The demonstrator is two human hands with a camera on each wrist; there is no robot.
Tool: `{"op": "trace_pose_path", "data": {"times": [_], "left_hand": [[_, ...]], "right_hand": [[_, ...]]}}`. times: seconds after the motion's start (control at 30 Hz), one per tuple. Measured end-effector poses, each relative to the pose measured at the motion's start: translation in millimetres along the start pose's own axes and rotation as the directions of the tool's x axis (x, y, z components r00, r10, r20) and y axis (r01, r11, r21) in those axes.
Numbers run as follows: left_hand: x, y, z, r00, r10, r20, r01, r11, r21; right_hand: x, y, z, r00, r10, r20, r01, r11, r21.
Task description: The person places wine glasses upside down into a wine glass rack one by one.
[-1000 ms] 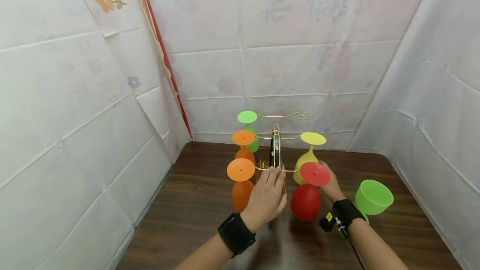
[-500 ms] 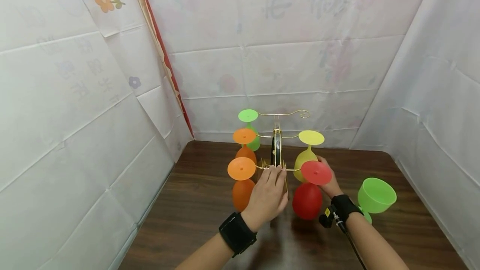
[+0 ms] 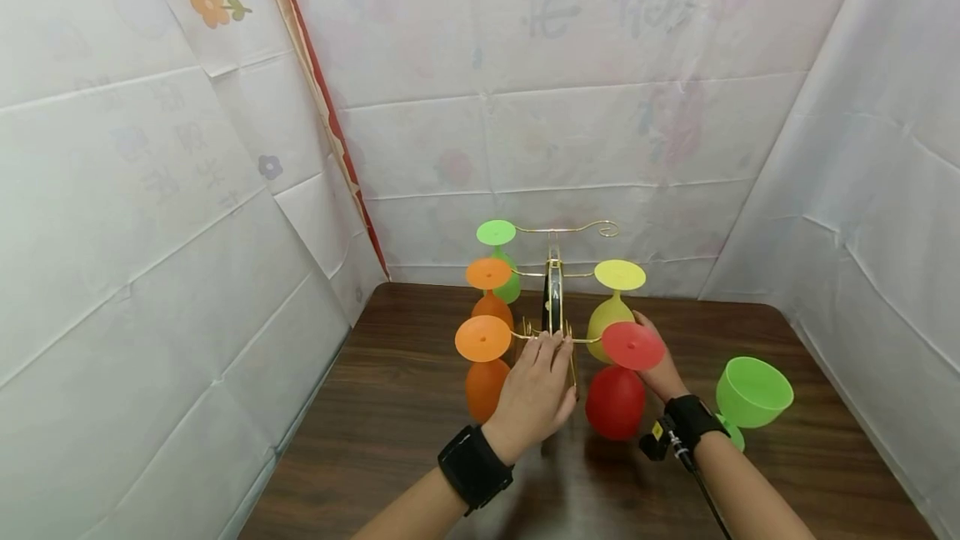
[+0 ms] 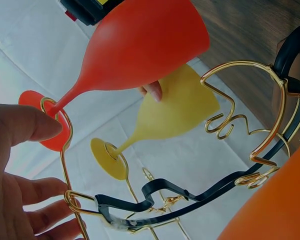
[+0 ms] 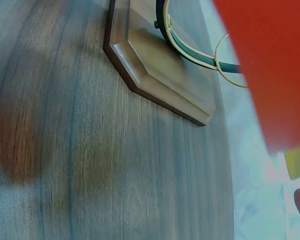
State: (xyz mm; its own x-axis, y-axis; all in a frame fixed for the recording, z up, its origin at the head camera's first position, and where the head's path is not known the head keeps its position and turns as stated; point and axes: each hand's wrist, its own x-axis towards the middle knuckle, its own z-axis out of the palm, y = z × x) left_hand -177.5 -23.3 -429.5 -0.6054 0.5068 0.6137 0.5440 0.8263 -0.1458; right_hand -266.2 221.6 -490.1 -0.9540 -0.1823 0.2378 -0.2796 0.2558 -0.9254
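Upside-down plastic wine glasses hang by their bases from a gold wire rack. My left hand rests its fingertips on the rack's front wire; the left wrist view shows its thumb apart from the fingers, near the red wine glass. My right hand holds the bowl of the yellow wine glass, whose stem sits in a wire loop. The red glass partly hides this hand in the head view. Only a fingertip of it shows beside the yellow bowl in the left wrist view.
Orange wine glasses and a green one hang on the rack's left side. Another green glass stands tilted at the right. A wooden base supports the rack on the dark table. White cloth surrounds the table.
The yellow glass has shifted slightly left along its wire arm with my right hand. My left hand stays on the rack. The head view has shifted slightly.
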Motion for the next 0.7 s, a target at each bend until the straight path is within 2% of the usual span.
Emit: {"op": "trace_pose_path", "data": {"times": [0.2,0.3,0.43,0.6,0.7], "left_hand": [[0.3,0.4,-1.8,1.000,-0.010,0.011,0.010,1.000,-0.015],[-0.7,0.5,-0.7,1.000,-0.010,0.012,0.010,1.000,-0.021],[-1.9,0.0,0.1,1.000,-0.011,0.018,0.012,1.000,-0.013],[-1.0,-0.6,1.6,1.000,-0.010,0.011,0.010,1.000,-0.014],[0.2,-0.5,2.5,1.000,-0.010,0.004,0.010,1.000,-0.019]], "right_hand": [[-5.3,14.6,-12.0,0.995,0.040,-0.094,-0.049,0.995,-0.092],[-14.7,9.6,-16.3,0.990,0.026,-0.139,-0.043,0.992,-0.116],[-32.3,-8.6,-20.4,0.982,-0.025,-0.188,0.008,0.996,-0.094],[-52.6,-36.1,-24.8,0.948,-0.099,-0.301,0.074,0.993,-0.095],[-62.3,-47.8,-32.0,0.920,-0.175,-0.352,0.116,0.976,-0.182]]}}
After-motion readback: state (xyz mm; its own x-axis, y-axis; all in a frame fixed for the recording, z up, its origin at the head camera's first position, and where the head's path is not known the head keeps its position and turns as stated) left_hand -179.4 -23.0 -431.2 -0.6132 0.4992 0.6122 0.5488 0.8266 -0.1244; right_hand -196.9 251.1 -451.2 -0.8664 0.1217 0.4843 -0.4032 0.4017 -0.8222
